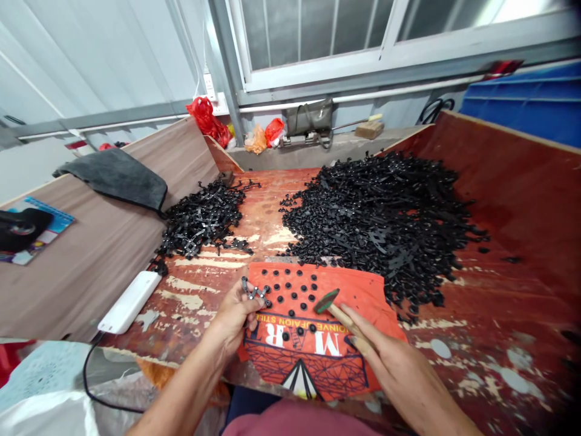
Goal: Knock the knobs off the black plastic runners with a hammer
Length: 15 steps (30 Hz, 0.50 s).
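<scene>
Boards [512, 163] flank black parts [381, 212]; left hand [235, 315] grips linkage [256, 293], right hand [380, 342] hammer [327, 301].

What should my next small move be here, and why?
Perhaps lay the jointed piece flat on the orange cloth before moving the hammer closer: your left hand pinches it beside the round black pieces, I can't tell whether it's resting, and your right hand holds the hammer with its head over the cloth.

both hands [236, 312] [379, 339] low, closed, forearms angled inward
</scene>
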Tool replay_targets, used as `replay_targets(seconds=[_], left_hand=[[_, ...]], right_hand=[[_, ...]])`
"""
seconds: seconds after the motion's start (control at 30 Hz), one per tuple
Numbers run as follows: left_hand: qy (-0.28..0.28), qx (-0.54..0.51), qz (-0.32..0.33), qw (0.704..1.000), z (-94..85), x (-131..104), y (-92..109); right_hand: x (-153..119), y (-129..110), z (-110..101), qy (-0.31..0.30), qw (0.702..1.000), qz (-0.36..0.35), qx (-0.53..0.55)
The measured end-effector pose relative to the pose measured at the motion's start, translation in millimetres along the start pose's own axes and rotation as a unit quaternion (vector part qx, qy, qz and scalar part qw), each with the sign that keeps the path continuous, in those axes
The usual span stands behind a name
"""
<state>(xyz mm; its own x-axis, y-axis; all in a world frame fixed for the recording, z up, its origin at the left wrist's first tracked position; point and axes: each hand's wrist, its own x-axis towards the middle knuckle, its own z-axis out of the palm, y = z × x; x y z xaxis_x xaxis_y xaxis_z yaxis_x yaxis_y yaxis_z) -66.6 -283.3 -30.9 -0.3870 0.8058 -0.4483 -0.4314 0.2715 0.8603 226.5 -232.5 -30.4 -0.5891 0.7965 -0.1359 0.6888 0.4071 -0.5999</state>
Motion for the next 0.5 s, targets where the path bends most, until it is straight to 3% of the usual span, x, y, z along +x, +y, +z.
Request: replay_targets(seconds=[0.23, 0.5], left_hand=[[0.004, 0.005, 0.019, 1.000, -1.2, 2.8, -4.0], [0.006, 0.015, 0.014, 1.000, -1.7, 3.9, -3.3]], right_hand=[[6.1, -12.5, -3.2, -0.005, 1.000, -0.014, -0.006], [38.6, -66.9, 5.9, 0.052, 0.983, -0.176, -0.027]])
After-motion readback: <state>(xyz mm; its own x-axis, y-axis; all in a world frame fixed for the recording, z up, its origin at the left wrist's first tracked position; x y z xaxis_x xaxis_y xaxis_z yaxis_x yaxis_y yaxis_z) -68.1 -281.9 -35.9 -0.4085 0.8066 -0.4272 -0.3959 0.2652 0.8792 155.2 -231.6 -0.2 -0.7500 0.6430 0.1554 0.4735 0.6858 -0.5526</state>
